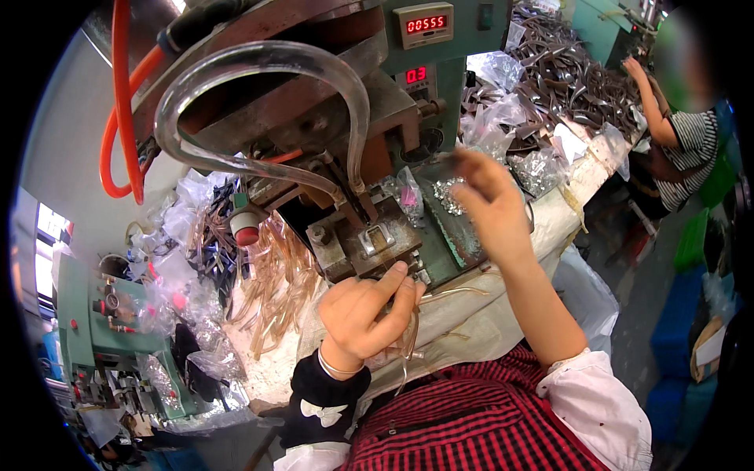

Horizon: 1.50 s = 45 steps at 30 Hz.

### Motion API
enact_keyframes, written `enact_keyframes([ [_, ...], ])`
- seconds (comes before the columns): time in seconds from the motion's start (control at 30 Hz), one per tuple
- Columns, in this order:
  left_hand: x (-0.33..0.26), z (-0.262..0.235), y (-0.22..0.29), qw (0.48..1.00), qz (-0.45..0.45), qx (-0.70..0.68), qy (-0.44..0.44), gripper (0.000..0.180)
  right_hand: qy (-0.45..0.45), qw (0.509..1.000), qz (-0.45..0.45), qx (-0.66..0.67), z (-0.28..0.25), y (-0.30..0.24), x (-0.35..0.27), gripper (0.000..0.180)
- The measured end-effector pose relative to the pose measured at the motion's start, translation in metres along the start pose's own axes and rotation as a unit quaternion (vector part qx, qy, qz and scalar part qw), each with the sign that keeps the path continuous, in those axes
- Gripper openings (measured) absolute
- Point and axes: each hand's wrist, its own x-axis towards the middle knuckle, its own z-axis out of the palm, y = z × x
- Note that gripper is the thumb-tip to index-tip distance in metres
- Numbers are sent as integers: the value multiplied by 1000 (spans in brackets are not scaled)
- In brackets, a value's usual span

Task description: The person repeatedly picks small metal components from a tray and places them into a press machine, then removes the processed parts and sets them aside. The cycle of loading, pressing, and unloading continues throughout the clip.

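Note:
My left hand (367,312) is closed in a pinch at the front edge of a steel die block (365,239). From its fingers a translucent tan plastic strap (411,334) hangs down. On top of the block a small rectangular metal piece (377,239) sits in the fixture, below the press head. My right hand (495,206) is raised over a green tray (449,243) with small shiny metal pieces (449,195). Its thumb and fingers stand apart, the fingertips smeared by motion, and I see nothing between them.
A clear hose (263,55) loops over the press. A red push button (247,234) juts out left of the die. Tan straps (275,286) are heaped at left, dark strips (581,78) at the far right. Another person (683,149) works at right.

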Motion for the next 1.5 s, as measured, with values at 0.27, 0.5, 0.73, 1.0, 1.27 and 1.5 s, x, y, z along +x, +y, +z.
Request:
enact_keyframes([
  [0.27, -6, 12, -4, 999, 12, 19, 43, 22, 34, 955, -26, -294, -59, 58, -27, 20],
  [0.5, -24, -9, 29, 984, -171, -47, 1, 36, 18, 865, -121, -486, -33, 71, -30, 13],
  [0.73, -64, -91, 12, 921, -335, 156, 123, 19, 73, 975, 24, -207, -36, 75, -35, 11],
  [1.0, -147, -52, -62, 821, -389, 337, -247, 2, 63, 979, -31, -190, -16, 69, -29, 14],
  [1.27, -132, -107, -65, 748, -632, 88, -181, 40, 26, 996, 34, -75, -33, 19, -54, 14],
  [1.5, -119, -81, -40, 699, -619, -351, 70, 27, -22, 994, -85, -69, 63, -7, -17, 25],
])
